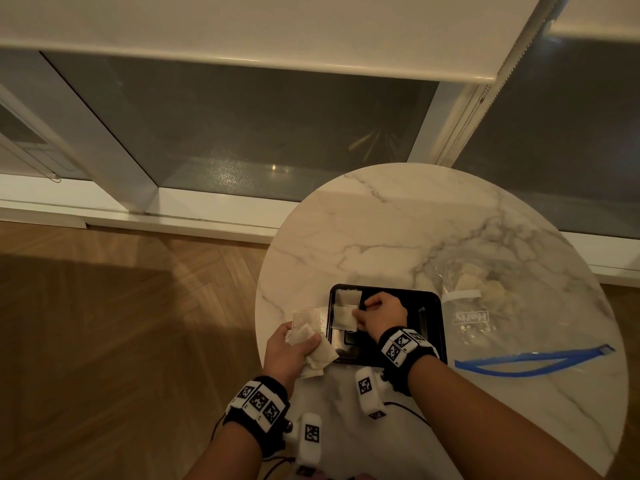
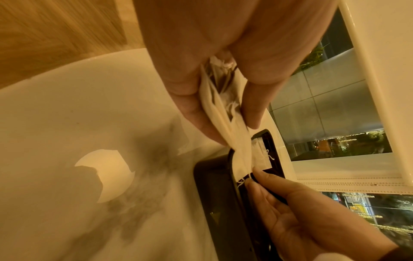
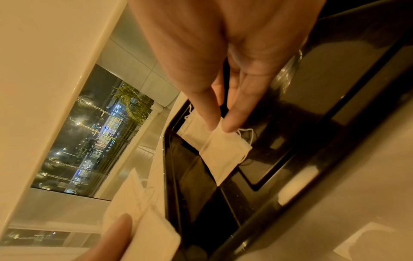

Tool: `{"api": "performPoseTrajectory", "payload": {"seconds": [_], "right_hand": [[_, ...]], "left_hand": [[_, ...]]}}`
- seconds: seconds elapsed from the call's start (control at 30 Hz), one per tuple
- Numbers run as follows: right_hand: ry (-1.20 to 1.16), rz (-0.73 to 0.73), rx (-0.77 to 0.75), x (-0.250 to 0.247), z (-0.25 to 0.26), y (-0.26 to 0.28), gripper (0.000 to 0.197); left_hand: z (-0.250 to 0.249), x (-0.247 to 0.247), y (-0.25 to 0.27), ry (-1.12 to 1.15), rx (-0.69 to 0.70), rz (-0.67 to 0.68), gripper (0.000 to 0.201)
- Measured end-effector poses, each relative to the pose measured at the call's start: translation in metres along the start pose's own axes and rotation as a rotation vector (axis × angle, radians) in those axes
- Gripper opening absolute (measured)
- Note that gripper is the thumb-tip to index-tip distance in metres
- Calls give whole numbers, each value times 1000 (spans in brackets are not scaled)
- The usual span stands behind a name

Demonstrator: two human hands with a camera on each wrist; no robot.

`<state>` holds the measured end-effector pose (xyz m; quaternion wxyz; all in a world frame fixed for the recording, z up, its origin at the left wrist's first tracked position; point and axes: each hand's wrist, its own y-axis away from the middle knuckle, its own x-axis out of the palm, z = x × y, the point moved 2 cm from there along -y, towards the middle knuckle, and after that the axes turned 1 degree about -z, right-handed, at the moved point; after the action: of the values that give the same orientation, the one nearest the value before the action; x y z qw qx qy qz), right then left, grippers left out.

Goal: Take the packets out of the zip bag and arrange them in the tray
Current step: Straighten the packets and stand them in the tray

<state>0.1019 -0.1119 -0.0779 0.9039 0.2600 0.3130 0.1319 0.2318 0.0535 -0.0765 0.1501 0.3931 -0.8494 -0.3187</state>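
Note:
A black tray [image 1: 429, 320] sits on the round marble table [image 1: 398, 230]. My left hand [image 1: 294, 344] hovers at the tray's left edge and grips a bundle of beige packets [image 1: 311, 336], fanned between thumb and fingers [image 2: 223, 109]. My right hand [image 1: 377, 313] is over the tray; thumb and forefinger pinch one packet [image 3: 223, 151] by its corner, low over the tray floor. Another packet [image 1: 349, 296] lies flat in the tray's far-left corner. The clear zip bag [image 1: 519, 323] with a blue zipper lies open right of the tray, with more packets [image 1: 481, 287] inside.
The table's left edge runs just under my left hand, with wooden floor [image 1: 121, 323] beyond. A window sill and glass [image 1: 242, 133] stand behind the table. The tray's right half [image 3: 312, 123] is bare glossy black.

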Motion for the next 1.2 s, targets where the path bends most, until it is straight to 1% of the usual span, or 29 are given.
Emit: {"api": "performPoseTrajectory", "payload": {"seconds": [0.13, 0.2, 0.27, 0.33, 0.43, 0.53, 0.57, 0.67, 0.77, 0.97, 1.2], "right_hand": [[146, 86, 21, 0, -1, 1, 25], [249, 131, 23, 3, -1, 3, 33], [330, 142, 22, 5, 0, 5, 41], [373, 140, 14, 7, 4, 5, 40], [420, 160, -7, 11, 9, 4, 34], [361, 147, -31, 14, 6, 4, 14], [314, 129, -35, 15, 4, 3, 13], [195, 79, -53, 14, -3, 1, 23], [132, 61, -110, 11, 0, 0, 20], [130, 29, -142, 9, 4, -5, 17], [85, 1, -112, 7, 5, -4, 19]], "left_hand": [[-1, -5, 1, 20, 0, -3, 38], [-2, -3, 3, 11, -1, -1, 38], [-2, 1, 7, -5, 0, 2, 35], [-2, 6, 9, -14, -1, 8, 32], [-1, 10, 9, -30, 2, 14, 32], [0, 12, 7, -43, 8, 14, 34], [-1, 13, 7, -49, 13, 13, 34], [-2, 14, 6, -61, 22, 12, 34], [-4, 14, 6, -72, 27, 11, 36], [-5, 12, 5, -94, 30, 3, 36], [-6, 13, 6, -105, 45, -3, 36]]}}
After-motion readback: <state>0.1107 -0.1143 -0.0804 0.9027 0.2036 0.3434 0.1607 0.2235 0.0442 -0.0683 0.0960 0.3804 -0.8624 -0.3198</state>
